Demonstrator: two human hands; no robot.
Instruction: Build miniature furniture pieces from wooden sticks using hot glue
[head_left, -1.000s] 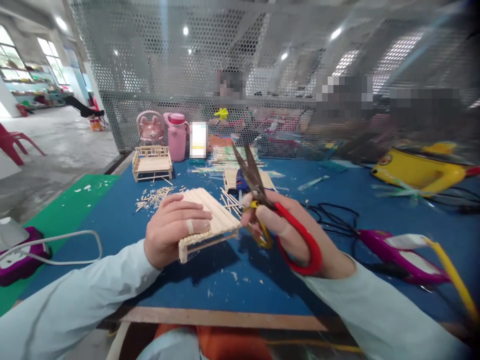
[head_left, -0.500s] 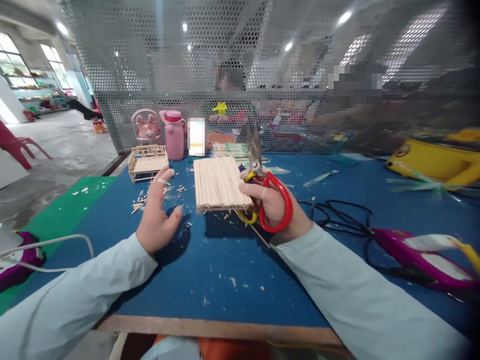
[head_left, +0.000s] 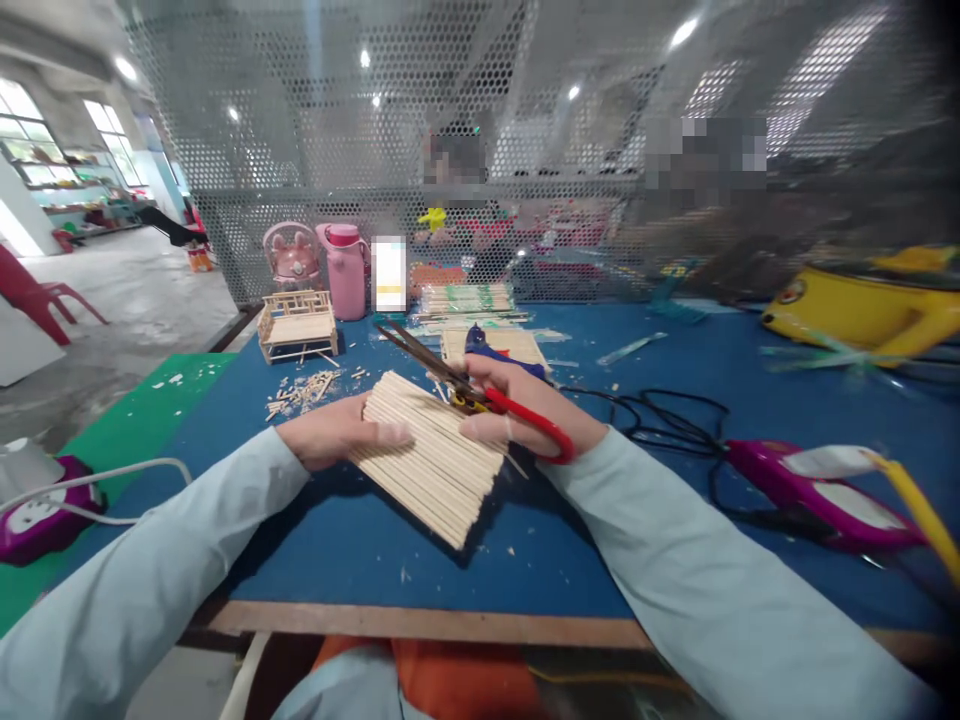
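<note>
My left hand (head_left: pixel 330 432) grips the left edge of a flat panel of pale wooden sticks (head_left: pixel 431 475), its thumb across the top face. The panel is tilted above the blue table, one corner toward me. My right hand (head_left: pixel 536 400) holds red-handled scissors (head_left: pixel 429 362), their blades pointing up and left over the panel's far edge. The blades look slightly apart. The right thumb lies at the panel's right side; whether it presses there I cannot tell. Cut stick scraps (head_left: pixel 304 392) lie beyond my left hand.
A small stick-built bed (head_left: pixel 298 328) stands at the back left, near a pink bottle (head_left: pixel 347 278). A dark blue tool (head_left: pixel 501 356) lies behind my right hand. Purple power strips (head_left: pixel 825 500) sit at both sides, with black cable on the right. A perforated screen (head_left: pixel 247 150) rises behind the table.
My left hand has moved right and taken hold of the panel. The panel has come nearer and turned. The scissors have swung from upright to pointing left across it.
</note>
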